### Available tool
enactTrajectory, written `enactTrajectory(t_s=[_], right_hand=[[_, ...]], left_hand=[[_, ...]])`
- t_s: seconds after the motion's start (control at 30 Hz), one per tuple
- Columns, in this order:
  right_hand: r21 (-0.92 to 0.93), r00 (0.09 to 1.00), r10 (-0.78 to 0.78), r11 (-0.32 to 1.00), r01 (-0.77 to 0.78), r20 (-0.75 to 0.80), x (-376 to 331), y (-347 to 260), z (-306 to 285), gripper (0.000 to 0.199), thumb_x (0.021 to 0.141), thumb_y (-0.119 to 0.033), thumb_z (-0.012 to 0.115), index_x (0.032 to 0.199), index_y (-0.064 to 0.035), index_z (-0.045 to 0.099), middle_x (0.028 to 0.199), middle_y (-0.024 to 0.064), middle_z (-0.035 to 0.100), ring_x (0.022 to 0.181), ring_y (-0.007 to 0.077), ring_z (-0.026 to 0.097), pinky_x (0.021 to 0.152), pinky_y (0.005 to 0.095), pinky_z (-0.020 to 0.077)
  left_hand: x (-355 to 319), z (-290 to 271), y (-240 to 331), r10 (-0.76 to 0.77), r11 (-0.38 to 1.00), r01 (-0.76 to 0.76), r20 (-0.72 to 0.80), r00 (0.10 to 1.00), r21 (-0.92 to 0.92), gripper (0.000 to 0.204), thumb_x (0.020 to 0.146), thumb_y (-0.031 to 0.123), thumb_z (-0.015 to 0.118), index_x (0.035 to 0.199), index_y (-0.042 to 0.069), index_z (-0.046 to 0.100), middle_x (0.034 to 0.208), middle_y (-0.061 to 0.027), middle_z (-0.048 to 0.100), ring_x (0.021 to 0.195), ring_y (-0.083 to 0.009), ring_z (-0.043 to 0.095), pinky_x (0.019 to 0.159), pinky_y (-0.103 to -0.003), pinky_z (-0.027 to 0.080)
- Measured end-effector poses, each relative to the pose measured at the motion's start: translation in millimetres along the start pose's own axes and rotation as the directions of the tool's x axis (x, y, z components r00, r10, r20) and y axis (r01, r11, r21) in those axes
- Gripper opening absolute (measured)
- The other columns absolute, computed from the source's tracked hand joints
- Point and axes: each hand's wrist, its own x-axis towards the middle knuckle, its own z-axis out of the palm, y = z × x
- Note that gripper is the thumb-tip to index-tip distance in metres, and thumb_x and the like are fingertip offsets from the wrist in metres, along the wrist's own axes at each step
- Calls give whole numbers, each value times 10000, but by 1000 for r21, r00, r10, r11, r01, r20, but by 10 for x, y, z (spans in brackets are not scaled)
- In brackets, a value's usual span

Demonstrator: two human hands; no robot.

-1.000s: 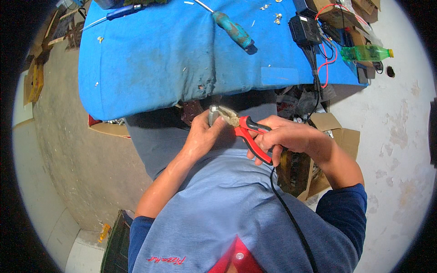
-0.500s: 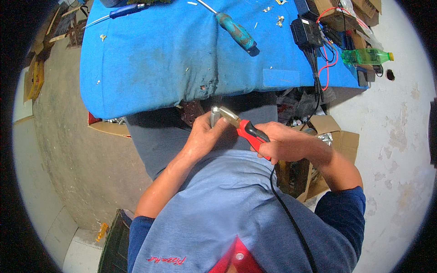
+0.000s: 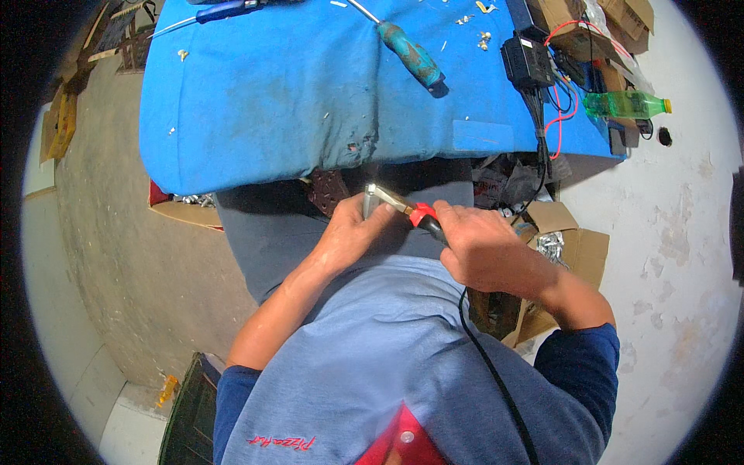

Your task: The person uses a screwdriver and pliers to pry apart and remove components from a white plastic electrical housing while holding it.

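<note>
Over my lap, my left hand (image 3: 347, 234) is closed around a small silvery metal piece (image 3: 370, 204), which stands up between thumb and fingers. My right hand (image 3: 494, 252) grips a pair of pliers (image 3: 423, 215) with red and black handles. The jaws reach left to the top of the metal piece and appear to touch it. My right palm and fingers cover most of the handles. Whether the jaws are clamped is too small to tell.
Ahead lies a blue cloth-covered bench (image 3: 256, 101) with a teal-handled screwdriver (image 3: 409, 54) and a blue-handled screwdriver (image 3: 225, 11). To the right are a black power box (image 3: 528, 63) with cables and a green bottle (image 3: 626, 105). A cardboard box (image 3: 583, 252) holds metal parts.
My right hand has rolled over the pliers, so less of the red handle shows. The jaws remain at the top of the metal piece. My left hand has barely moved.
</note>
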Motion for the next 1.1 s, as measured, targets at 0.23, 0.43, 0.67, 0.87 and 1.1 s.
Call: enactTrajectory(t_s=[0.23, 0.43, 0.67, 0.87, 1.1], right_hand=[[-383, 993, -83, 922, 46, -80, 41, -40, 7, 425, 757, -112, 548, 1105, 131, 535, 841, 153, 597, 727, 236, 592, 578, 301, 498], [-437, 993, -95, 898, 52, -76, 50, -2, 78, 467, 767, -126, 542, 1145, 147, 521, 902, 164, 585, 798, 235, 574, 600, 271, 496], [-444, 987, -107, 895, 42, -122, 80, -17, 218, 464, 768, -144, 549, 1143, 126, 513, 900, 149, 560, 798, 250, 539, 650, 330, 453], [-209, 995, 18, 977, -38, -96, 50, -37, 196, 584, 688, -92, 647, 1217, 100, 489, 1003, 180, 537, 879, 296, 516, 743, 376, 451], [-324, 975, -119, 945, 54, -187, 66, 89, 247, 407, 750, -130, 592, 1110, 41, 509, 893, 118, 509, 801, 257, 514, 651, 347, 429]], left_hand=[[-36, -19, 91, -63, 997, 62, 19, 998, 48, 275, 966, 197, 532, 1101, -23, 627, 893, -21, 644, 794, -81, 542, 708, -268, 468], [-45, -7, 81, -36, 999, 36, 10, 999, 21, 277, 970, 219, 539, 1100, -10, 625, 906, -14, 628, 791, -78, 522, 700, -261, 442], [-63, -15, 66, -1, 1000, 1, -6, 1000, -13, 282, 986, 287, 540, 1051, 31, 638, 800, 41, 571, 648, -46, 432, 547, -226, 352], [-118, -33, 99, -12, 999, 12, -5, 1000, 34, 295, 988, 308, 534, 1024, 37, 645, 713, 61, 519, 587, -34, 388, 497, -220, 298], [-167, 17, 173, -64, 998, 64, -27, 998, 9, 298, 985, 311, 537, 974, 33, 642, 625, 72, 454, 523, -32, 350, 451, -226, 255]])
